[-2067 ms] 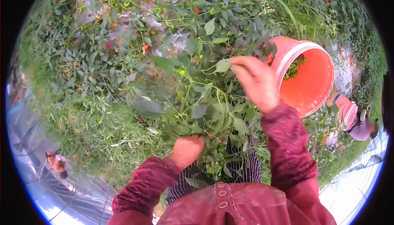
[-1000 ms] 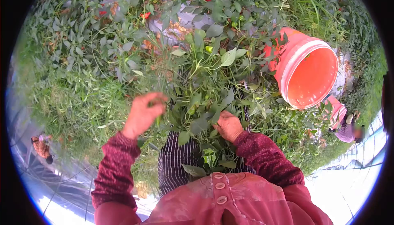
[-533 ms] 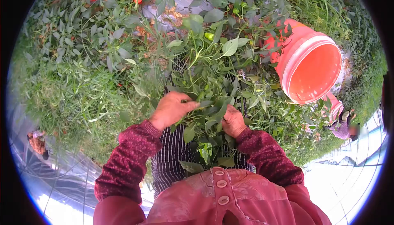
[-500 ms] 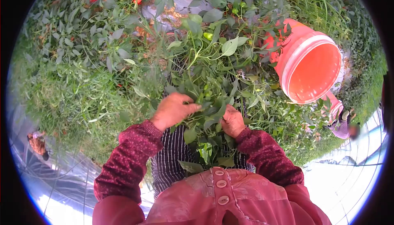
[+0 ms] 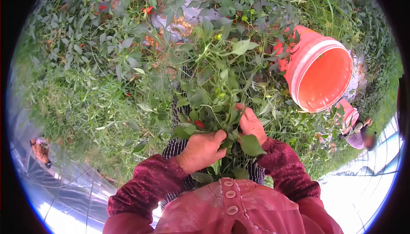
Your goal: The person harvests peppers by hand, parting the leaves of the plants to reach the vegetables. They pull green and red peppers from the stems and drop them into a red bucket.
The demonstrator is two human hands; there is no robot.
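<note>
A leafy pepper plant (image 5: 209,101) stands right in front of my body, its branches bunched between both hands. My left hand (image 5: 201,149) is closed at the near side of the bunch, with thumb and fingers pinched on the foliage. A red pepper (image 5: 199,124) shows among the leaves just beyond it. On the other side, my right hand (image 5: 252,126) is curled round stems and leaves, some fingertips hidden behind them. A broad leaf (image 5: 251,145) hangs below the right hand. A small pale green pepper (image 5: 220,95) sits higher in the plant.
A coral-red bucket (image 5: 294,72) leans among the plants at right, its mouth facing me. Beyond it are a pink container (image 5: 348,116) and another person (image 5: 358,138). Several plants carry red peppers (image 5: 147,10) at the far side. Plastic sheeting (image 5: 185,18) covers some ground.
Both hands have shifted, the left one toward me and to the right. The branches are drawn together more tightly, and a red pepper now shows beside my left hand.
</note>
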